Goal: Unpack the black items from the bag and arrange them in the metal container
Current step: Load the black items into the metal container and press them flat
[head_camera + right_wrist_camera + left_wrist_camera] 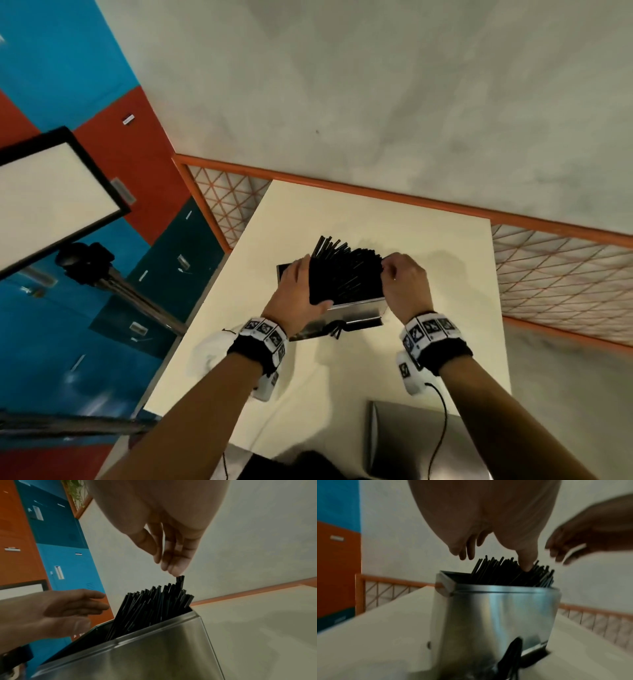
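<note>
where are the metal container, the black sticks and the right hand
metal container (496,615), left wrist view, on its shiny front wall
black sticks (150,605), right wrist view, on the middle of the bundle
right hand (406,284), head view, on the back of the hand

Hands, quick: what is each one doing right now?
Left hand: open, fingers relaxed against the black sticks in the metal container.
Right hand: fingertips touching the tallest stick's top; grip cannot be told.

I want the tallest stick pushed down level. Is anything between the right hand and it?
Nothing visible: the right hand has its fingertips right at the tallest black stick, which stands in the metal container.
</note>
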